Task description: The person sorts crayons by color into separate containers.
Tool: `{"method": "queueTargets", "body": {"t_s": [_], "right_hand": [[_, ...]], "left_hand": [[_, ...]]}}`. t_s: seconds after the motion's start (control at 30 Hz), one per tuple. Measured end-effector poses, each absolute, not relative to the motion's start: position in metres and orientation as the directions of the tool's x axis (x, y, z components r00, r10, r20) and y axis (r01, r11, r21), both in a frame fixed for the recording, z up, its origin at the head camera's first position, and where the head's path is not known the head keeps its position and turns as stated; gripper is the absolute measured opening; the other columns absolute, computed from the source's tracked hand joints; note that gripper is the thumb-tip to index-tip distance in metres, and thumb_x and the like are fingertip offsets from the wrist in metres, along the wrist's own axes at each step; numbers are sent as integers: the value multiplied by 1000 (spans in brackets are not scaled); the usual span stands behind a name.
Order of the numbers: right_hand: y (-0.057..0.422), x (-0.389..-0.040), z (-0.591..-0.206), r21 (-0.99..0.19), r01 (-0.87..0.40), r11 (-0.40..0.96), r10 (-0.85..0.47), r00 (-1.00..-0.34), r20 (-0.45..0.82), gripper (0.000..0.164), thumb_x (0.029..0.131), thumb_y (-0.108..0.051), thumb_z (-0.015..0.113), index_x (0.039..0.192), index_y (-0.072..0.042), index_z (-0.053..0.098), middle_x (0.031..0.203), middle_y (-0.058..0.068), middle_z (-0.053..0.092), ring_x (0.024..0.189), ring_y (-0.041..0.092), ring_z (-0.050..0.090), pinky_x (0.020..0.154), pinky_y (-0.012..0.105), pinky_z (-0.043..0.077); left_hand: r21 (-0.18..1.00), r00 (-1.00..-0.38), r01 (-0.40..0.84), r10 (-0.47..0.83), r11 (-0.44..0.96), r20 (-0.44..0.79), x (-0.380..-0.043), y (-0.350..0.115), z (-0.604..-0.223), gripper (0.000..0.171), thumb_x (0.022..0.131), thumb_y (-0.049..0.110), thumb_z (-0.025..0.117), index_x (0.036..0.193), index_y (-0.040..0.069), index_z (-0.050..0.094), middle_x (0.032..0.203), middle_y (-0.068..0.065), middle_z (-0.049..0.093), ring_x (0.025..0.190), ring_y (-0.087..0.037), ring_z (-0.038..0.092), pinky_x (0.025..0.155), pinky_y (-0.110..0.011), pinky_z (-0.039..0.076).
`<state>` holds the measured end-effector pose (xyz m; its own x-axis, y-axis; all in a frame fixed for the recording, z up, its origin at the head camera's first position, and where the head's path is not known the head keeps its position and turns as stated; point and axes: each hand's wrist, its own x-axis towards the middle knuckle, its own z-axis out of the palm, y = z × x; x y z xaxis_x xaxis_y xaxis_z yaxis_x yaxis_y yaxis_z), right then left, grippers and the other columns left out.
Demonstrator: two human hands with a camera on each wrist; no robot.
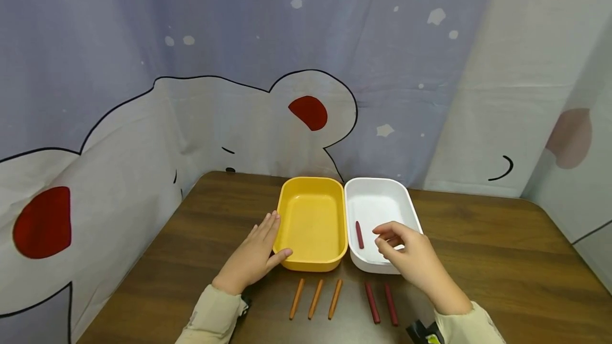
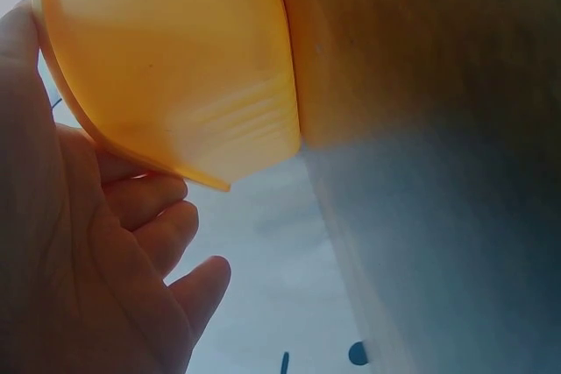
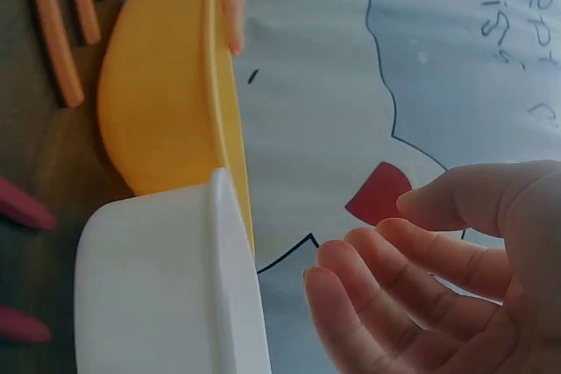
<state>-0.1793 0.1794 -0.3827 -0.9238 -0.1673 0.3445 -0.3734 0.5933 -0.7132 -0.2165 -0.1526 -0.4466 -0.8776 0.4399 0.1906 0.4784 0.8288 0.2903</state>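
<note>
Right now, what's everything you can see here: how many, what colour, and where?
table: 1, brown, under everything
printed cloth: count unclear, blue-grey and white with red patches, around the table
yellow tray: 1, yellow, near the table's far edge
white tray: 1, white, right of the yellow tray
orange sticks: 3, orange, in front of the yellow tray
inside stick: 1, dark red, in the white tray
outside sticks: 2, dark red, in front of the white tray
sleeves: 2, beige, on the forearms
left hand: 1, bare, touching the yellow tray
right hand: 1, bare, above the white tray

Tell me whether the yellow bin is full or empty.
Empty: the head view shows bare floor inside the yellow bin, with three orange crayons lying outside it on the table.
</note>
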Motion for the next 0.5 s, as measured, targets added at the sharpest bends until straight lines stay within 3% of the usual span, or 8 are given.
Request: {"method": "queueTargets", "body": {"t_s": [0.33,0.5], "right_hand": [[188,-158,-393,-646,-445,620,-210,-888,409,14,84,-5,67,93,-15,68,80,-4,67,70,2,60,58,24,53],[191,-147,-399,-617,-471,631,-253,-876,410,15,81,-3,70,91,-14,68,78,-11,66,68,0,59,56,22,52]], "left_hand": [[291,-871,489,446,822,204,-218,-153,-447,86,93,62,36,148,0,15,155,-10,6,142,-26,11,111,-50,18],[303,-877,479,442,824,186,-217,-153,-448,86,93,62,35,149,1,14,155,-9,5,143,-24,9,112,-49,17]]}}
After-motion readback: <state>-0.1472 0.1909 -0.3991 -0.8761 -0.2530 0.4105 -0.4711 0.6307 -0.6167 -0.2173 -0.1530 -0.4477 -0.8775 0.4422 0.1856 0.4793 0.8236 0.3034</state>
